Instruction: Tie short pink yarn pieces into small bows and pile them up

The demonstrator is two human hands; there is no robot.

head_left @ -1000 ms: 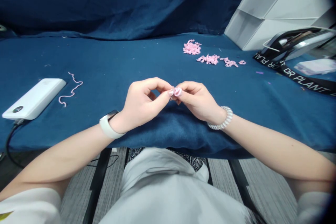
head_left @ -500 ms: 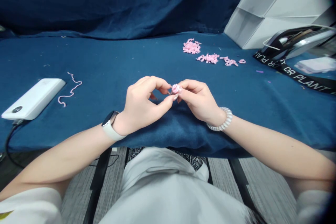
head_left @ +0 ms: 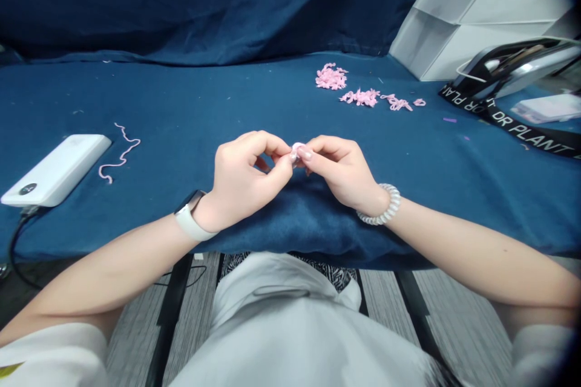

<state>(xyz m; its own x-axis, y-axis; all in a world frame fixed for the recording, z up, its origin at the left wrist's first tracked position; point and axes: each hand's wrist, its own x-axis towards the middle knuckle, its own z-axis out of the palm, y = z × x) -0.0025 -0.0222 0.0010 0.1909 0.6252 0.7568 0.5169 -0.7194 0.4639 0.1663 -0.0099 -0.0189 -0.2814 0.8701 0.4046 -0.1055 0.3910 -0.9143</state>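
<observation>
A small coil of pink yarn [head_left: 296,148] is pinched between the fingertips of both hands, above the front of the blue-covered table [head_left: 218,109]. My left hand [head_left: 254,172], with a watch at the wrist, grips its left side between thumb and index finger. From the right, my right hand [head_left: 345,169] presses its thumb and index finger on the same coil. Most of the coil is hidden by the fingertips. Beyond the hands lie a heap of pink yarn pieces [head_left: 331,77], a second small heap [head_left: 361,97] and a few loose loops [head_left: 397,103].
On the left, a white power bank [head_left: 59,169] with a black cable lies beside a loose pink yarn strand [head_left: 121,160]. At the right are a black lettered strap [head_left: 512,124], a clear-lidded box [head_left: 547,107] and white stacked boxes [head_left: 481,18].
The pink coil has shifted slightly left and is more covered by the fingers. The left thumb has drawn back a little, and the right thumb now presses on the coil.
</observation>
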